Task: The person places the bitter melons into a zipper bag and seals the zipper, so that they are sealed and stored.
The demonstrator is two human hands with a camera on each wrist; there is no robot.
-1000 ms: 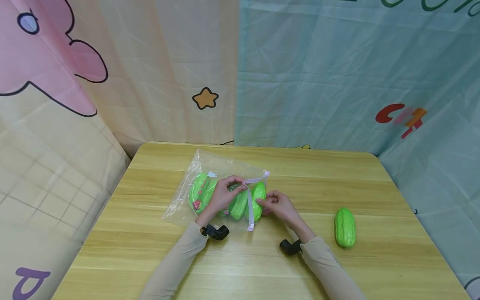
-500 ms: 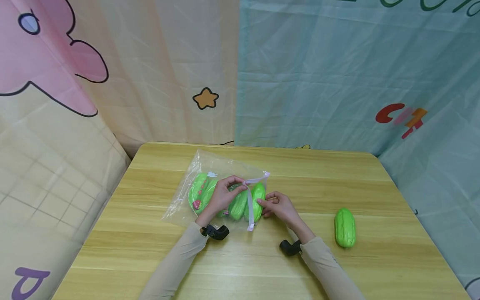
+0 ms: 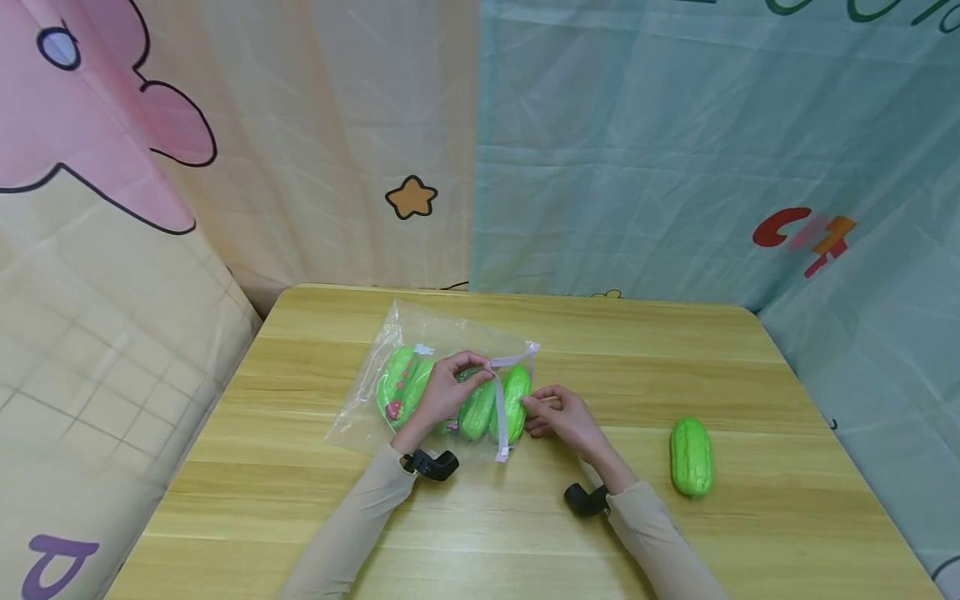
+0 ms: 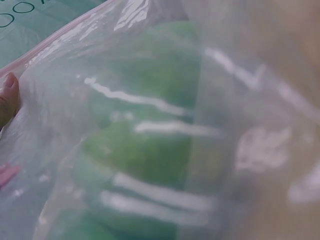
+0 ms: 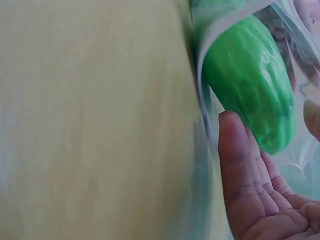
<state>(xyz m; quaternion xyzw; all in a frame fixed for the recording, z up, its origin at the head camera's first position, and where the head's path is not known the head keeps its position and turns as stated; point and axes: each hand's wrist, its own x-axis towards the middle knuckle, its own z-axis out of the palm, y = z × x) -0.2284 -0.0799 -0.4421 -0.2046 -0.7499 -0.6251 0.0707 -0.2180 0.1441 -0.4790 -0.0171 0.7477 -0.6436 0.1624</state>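
Note:
A clear zip bag point(image 3: 360, 400) with pink prints and a pale zip edge lies on the table, holding several green ridged toy cucumbers. My left hand point(image 3: 448, 387) pinches the upper edge of its mouth; in the left wrist view a fingertip point(image 4: 8, 95) shows beside that edge. One toy cucumber point(image 3: 517, 392) lies in the mouth at the right, seen larger in the right wrist view. Beside its end is my right hand point(image 3: 561, 418), fingers straight and thumb apart from it. Whether a fingertip touches the cucumber I cannot tell.
Another green toy cucumber point(image 3: 691, 457) lies alone at the right of the wooden table point(image 3: 600, 550). Printed curtains point(image 3: 615, 167) hang behind the table and along both sides. Each wrist carries a black camera mount point(image 3: 435, 465).
My right thumb has come off the cucumber in the bag's mouth, and the hand has drawn slightly right. The left hand and the bag stay nearly still.

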